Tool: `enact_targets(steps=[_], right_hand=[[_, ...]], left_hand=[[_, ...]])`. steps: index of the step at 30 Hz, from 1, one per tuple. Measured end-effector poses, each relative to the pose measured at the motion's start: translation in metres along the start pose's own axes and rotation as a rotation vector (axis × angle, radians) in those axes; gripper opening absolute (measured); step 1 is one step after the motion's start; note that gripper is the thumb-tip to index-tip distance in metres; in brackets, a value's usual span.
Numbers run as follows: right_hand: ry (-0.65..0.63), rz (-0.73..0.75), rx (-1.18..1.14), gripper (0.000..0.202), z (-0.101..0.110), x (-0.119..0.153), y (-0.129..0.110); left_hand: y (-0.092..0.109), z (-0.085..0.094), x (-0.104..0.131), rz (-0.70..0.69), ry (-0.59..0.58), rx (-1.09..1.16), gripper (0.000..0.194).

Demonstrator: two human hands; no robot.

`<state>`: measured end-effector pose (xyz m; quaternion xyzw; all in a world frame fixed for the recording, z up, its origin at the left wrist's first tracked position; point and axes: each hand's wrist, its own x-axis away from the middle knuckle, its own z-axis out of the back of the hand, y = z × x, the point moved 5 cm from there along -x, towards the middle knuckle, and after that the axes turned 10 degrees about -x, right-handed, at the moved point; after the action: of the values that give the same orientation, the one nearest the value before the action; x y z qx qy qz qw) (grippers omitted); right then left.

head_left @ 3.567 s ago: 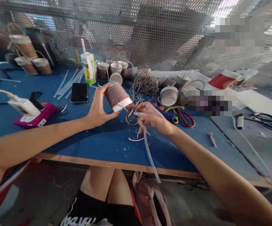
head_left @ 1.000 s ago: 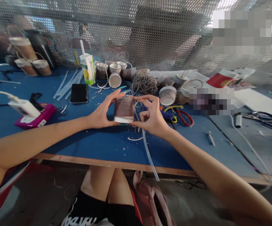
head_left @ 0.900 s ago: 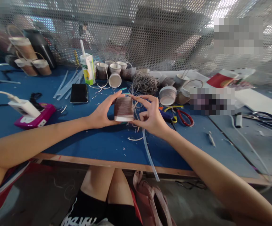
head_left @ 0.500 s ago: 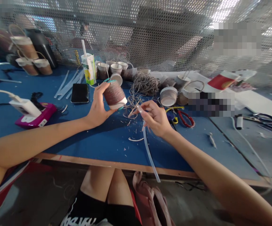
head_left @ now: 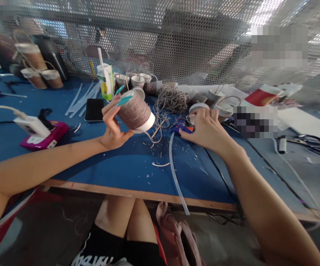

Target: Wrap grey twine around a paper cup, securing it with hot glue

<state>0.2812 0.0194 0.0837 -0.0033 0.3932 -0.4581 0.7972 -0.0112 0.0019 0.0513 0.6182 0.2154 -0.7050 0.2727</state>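
Note:
My left hand (head_left: 114, 127) is closed around a paper cup (head_left: 134, 109) wound with brown-grey cord, tilted above the table with its white end toward the lower right. Turquoise-nailed fingers lie over its top, and the thumb supports it below. A loose tail of cord hangs under the cup. My right hand (head_left: 208, 127) is over a blue glue gun (head_left: 180, 126) with an orange trigger, gripping it from the right; the fingertips are partly hidden. From the gun, a long translucent glue stick (head_left: 175, 177) curves down past the table's front edge.
Behind the hands lie a tangle of cord (head_left: 172, 99) and several white-rimmed cups (head_left: 137, 80). A drink carton (head_left: 105, 80), a phone (head_left: 94, 109) and spare glue sticks (head_left: 83, 99) are to the left. Scissors (head_left: 315, 140) lie at right, and a black cable (head_left: 221, 171) crosses the front edge.
My right hand has moved right and away from me, from beside the cup's white end onto the glue gun. The cup has turned slightly in my left hand, whose fingers have shifted.

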Motion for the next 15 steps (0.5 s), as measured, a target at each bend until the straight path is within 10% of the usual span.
enact_targets(steps=[5, 10, 15], right_hand=[[-0.242, -0.106, 0.028, 0.061, -0.017, 0.009, 0.038], [-0.175, -0.231, 0.0, 0.06, -0.024, 0.009, 0.045], [0.041, -0.029, -0.212, 0.032, -0.007, -0.002, 0.041]], left_hand=[[-0.01, -0.009, 0.005, 0.087, -0.098, 0.051, 0.089], [-0.009, -0.013, 0.007, 0.053, -0.168, 0.031, 0.09], [-0.015, -0.017, 0.009, 0.132, -0.2, 0.062, 0.092]])
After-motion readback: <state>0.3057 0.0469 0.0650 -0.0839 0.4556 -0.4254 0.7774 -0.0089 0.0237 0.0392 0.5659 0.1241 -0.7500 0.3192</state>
